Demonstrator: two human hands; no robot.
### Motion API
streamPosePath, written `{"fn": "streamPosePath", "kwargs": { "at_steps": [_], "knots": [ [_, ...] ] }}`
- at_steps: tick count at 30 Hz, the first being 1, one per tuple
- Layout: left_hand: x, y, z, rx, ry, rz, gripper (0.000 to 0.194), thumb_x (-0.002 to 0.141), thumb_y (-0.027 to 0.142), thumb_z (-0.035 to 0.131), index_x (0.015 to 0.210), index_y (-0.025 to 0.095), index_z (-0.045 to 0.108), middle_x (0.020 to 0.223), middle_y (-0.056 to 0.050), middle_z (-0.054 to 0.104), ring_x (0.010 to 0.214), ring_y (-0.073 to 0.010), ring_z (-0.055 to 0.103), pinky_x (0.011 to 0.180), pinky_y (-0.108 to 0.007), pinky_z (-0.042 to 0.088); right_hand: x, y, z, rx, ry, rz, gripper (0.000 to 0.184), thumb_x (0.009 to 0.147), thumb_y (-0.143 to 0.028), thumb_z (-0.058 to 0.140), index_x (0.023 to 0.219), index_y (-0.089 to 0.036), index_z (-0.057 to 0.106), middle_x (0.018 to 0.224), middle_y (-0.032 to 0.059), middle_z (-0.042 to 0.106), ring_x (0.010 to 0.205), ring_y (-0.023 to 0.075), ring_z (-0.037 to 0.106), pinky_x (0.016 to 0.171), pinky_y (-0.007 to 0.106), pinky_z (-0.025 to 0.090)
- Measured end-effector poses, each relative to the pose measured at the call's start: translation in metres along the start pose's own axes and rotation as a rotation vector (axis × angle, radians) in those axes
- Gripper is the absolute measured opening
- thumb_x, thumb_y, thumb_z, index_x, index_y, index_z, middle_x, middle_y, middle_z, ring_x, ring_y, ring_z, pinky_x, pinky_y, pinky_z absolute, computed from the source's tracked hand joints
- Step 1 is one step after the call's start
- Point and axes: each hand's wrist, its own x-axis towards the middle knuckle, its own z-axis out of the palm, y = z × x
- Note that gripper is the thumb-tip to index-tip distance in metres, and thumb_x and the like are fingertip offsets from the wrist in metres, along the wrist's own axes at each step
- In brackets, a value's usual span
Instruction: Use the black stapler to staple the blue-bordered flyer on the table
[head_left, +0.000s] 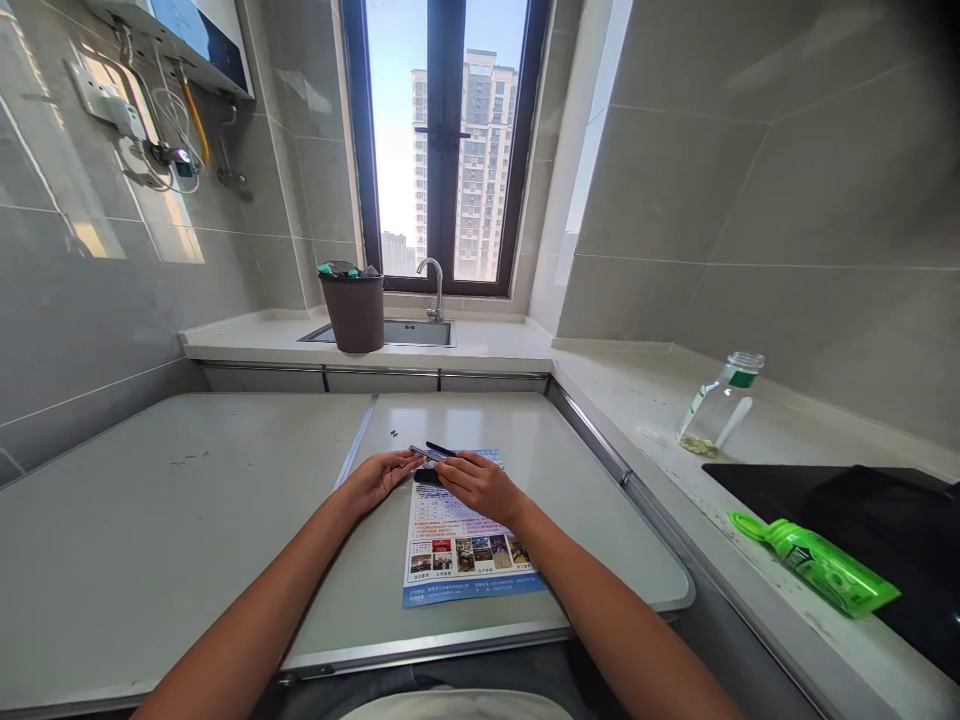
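Observation:
My left hand (380, 478) is closed in a pinch on the near-left end of a small, slim, greyish object (426, 454), whose kind I cannot make out. From the other side, my right hand (480, 487) closes its fingers round the same spot. A thin black stick-like piece (439, 449) juts out from the right fingertips. Both hands are over the upper part of a printed leaflet (472, 590) with a blue border, photos and text. Below the fingertips, a black object (427, 478) is partly hidden by my right hand. Several tiny dark bits (394, 433) lie beyond.
The pale folding table (187, 540) has a seam left of the leaflet. A white counter (600, 375) runs behind and right, with a brown bin (354, 312), sink (420, 333), glass bottle (724, 405), green squeeze bottle (832, 565) and black cloth-like item (885, 515).

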Motion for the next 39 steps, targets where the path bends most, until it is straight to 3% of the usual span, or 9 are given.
{"fn": "streamPosePath", "kwargs": {
  "at_steps": [4,7,10,13,19,26,29,33,39],
  "knots": [
    [0.005,-0.001,-0.007,0.044,0.042,0.061,0.031,0.084,-0.01,0.055,0.108,0.001,0.07,0.115,-0.022,0.074,0.113,-0.0235,0.073,0.095,-0.022,0.061,-0.006,0.006,-0.002,0.096,0.036,0.198,0.029,0.099,-0.007,0.053,0.12,-0.021,0.068,0.123,0.0092,0.073,0.109,0.0232,0.068,0.095,0.044,0.057],
    [0.008,-0.001,-0.012,0.049,0.076,0.134,0.028,0.087,-0.008,0.057,0.109,0.005,0.07,0.119,-0.02,0.074,0.113,-0.0222,0.073,0.097,-0.023,0.061,-0.014,0.015,-0.003,0.212,0.164,0.583,0.03,0.093,-0.01,0.058,0.119,-0.023,0.068,0.122,0.0102,0.071,0.109,0.0255,0.067,0.092,0.044,0.057],
    [0.01,-0.001,-0.014,0.061,0.083,0.202,0.022,0.089,-0.003,0.064,0.106,0.007,0.072,0.116,-0.018,0.075,0.109,-0.0207,0.075,0.095,-0.023,0.062,-0.025,0.028,-0.003,0.349,0.282,0.97,0.019,0.085,-0.02,0.07,0.103,-0.023,0.069,0.119,0.0099,0.065,0.101,0.0247,0.066,0.083,0.04,0.057],
    [0.01,-0.001,-0.014,0.092,0.104,0.239,0.017,0.087,0.004,0.072,0.103,0.008,0.074,0.113,-0.016,0.076,0.101,-0.0181,0.076,0.09,-0.021,0.063,-0.034,0.041,-0.001,0.448,0.256,1.157,0.017,0.076,-0.026,0.076,0.088,-0.021,0.066,0.111,0.0079,0.06,0.093,0.0233,0.063,0.082,0.038,0.053],
    [0.006,0.0,-0.012,0.251,0.1,0.315,0.031,0.079,0.028,0.087,0.104,0.013,0.077,0.104,-0.009,0.078,0.067,-0.008,0.068,0.066,-0.017,0.061,-0.041,0.044,0.011,0.679,0.07,1.132,0.021,0.071,-0.028,0.076,0.079,-0.021,0.058,0.099,0.0022,0.055,0.086,0.0199,0.056,0.079,0.034,0.044],
    [0.0,0.0,-0.001,0.31,-0.014,0.299,0.043,0.069,0.031,0.094,0.105,0.012,0.079,0.11,-0.014,0.078,0.089,-0.0154,0.073,0.084,-0.024,0.061,-0.04,0.034,0.027,0.807,0.001,1.125,0.021,0.074,-0.031,0.074,0.084,-0.022,0.058,0.098,0.0003,0.053,0.084,0.0183,0.053,0.08,0.031,0.041],
    [-0.006,-0.001,0.005,0.375,-0.084,0.3,0.051,0.071,0.034,0.093,0.115,0.015,0.076,0.114,-0.014,0.077,0.087,-0.0148,0.072,0.073,-0.022,0.059,-0.041,0.034,0.027,0.823,-0.021,1.117,0.02,0.075,-0.031,0.073,0.084,-0.022,0.058,0.098,0.0002,0.053,0.085,0.0182,0.053,0.079,0.031,0.041],
    [-0.015,-0.001,0.012,0.531,-0.133,0.32,0.055,0.073,0.041,0.09,0.119,0.017,0.072,0.086,-0.006,0.077,0.049,-0.0052,0.051,0.041,-0.017,0.033,-0.042,0.033,0.028,0.788,-0.042,1.106,0.02,0.074,-0.03,0.073,0.085,-0.021,0.058,0.097,-0.0002,0.055,0.084,0.0175,0.054,0.077,0.03,0.043],
    [-0.02,-0.006,0.024,0.626,-0.193,0.325,0.051,0.071,0.049,0.089,0.108,0.016,0.072,0.076,-0.003,0.073,0.043,-0.0042,0.039,0.042,-0.019,0.027,-0.045,0.035,0.03,0.737,-0.083,1.074,0.02,0.074,-0.026,0.073,0.088,-0.021,0.059,0.093,-0.0014,0.056,0.084,0.0172,0.055,0.076,0.029,0.046]
  ]
}}
